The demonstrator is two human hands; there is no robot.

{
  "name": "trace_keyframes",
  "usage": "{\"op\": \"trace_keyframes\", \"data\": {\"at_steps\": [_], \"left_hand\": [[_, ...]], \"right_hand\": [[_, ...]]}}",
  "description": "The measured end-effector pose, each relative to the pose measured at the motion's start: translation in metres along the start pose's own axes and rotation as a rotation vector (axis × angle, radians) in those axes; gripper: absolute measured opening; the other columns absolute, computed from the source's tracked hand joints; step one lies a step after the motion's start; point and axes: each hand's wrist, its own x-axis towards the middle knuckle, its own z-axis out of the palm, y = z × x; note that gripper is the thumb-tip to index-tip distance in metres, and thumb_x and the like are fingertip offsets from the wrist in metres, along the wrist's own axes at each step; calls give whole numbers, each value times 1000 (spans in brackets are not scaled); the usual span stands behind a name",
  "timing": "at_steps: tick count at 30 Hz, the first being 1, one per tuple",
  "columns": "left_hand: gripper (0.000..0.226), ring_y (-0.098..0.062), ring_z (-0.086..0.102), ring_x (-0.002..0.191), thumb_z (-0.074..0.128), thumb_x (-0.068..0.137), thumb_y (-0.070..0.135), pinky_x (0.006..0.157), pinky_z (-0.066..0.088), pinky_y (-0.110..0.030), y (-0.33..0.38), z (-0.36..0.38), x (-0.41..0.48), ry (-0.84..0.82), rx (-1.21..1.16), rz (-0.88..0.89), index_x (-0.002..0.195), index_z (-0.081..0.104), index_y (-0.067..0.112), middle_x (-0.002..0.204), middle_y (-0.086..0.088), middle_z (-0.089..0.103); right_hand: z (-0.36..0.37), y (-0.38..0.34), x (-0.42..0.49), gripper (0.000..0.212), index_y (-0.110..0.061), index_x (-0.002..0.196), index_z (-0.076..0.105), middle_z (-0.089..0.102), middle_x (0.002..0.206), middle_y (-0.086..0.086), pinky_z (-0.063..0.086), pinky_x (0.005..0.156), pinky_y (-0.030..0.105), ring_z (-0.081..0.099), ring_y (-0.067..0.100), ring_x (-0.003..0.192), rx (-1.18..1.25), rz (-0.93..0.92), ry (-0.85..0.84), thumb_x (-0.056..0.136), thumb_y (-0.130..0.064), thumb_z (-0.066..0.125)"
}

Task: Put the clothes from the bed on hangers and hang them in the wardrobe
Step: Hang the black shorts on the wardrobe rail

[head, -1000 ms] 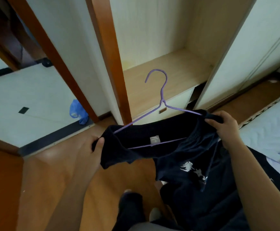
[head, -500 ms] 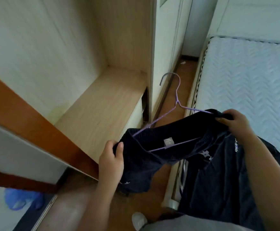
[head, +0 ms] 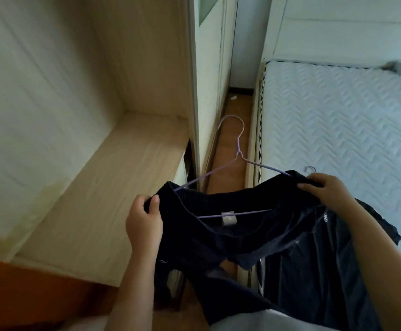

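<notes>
Both hands gripping shirt (head: 230,237), hanger (head: 239,149) inside

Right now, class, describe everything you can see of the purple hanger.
The purple hanger is thin wire with a curved hook, a twisted neck, two sloping arms and a straight bottom bar. Its arm ends sit inside a dark garment, the hook pointing away from the person, over the floor strip between wardrobe and bed. The left hand and right hand grip the cloth over its ends.
</notes>
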Motion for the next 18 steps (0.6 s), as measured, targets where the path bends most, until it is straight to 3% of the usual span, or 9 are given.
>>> {"op": "trace_keyframes", "data": {"at_steps": [2, 6, 10, 14, 16, 18], "left_hand": [[22, -23, 50, 67, 46, 93, 26, 62, 37, -32, 5, -2, 21, 54, 4, -8, 82, 53, 8, 67, 3, 50], [18, -24, 50, 74, 46, 93, 23, 67, 36, -33, 31, -8, 75, 207, 2, 48, 84, 52, 9, 75, -2, 53], [21, -26, 48, 78, 45, 94, 21, 70, 35, -35, 63, -23, 144, 398, 16, 92, 88, 54, 3, 88, -15, 55], [27, -27, 47, 83, 42, 95, 21, 72, 34, -35, 95, -49, 210, 485, 42, 73, 102, 54, -2, 105, -22, 56], [29, -28, 49, 87, 40, 96, 22, 73, 35, -34, 101, -65, 235, 469, 44, 29, 107, 54, -1, 109, -22, 57], [31, -33, 52, 96, 40, 96, 23, 77, 37, -35, 102, -84, 249, 480, 38, -27, 112, 53, 1, 114, -22, 57]], "right_hand": [[3, -20, 21, 17, -26, 66, 60, 61, 68, 2, 39, 63, 31, 55, 18, 67, -16, -45, -21, 82, -26, 67], [7, -67, 86, 14, -14, 70, 65, 61, 65, 4, 39, 59, 29, 56, 19, 65, 17, -158, -56, 81, -23, 68], [5, -139, 154, 19, -19, 63, 62, 59, 53, -9, 43, 53, 15, 55, 0, 52, 111, -339, -155, 80, -17, 68], [6, -217, 206, 18, -1, 69, 60, 56, 63, 3, 41, 64, 32, 55, 17, 61, 186, -479, -367, 81, -13, 67], [11, -251, 218, 21, -1, 69, 56, 56, 57, 1, 41, 59, 29, 55, 14, 55, 288, -498, -511, 76, -15, 71], [18, -283, 225, 43, 2, 73, 56, 58, 60, 5, 43, 55, 27, 56, 15, 54, 371, -515, -617, 60, -31, 81]]}}
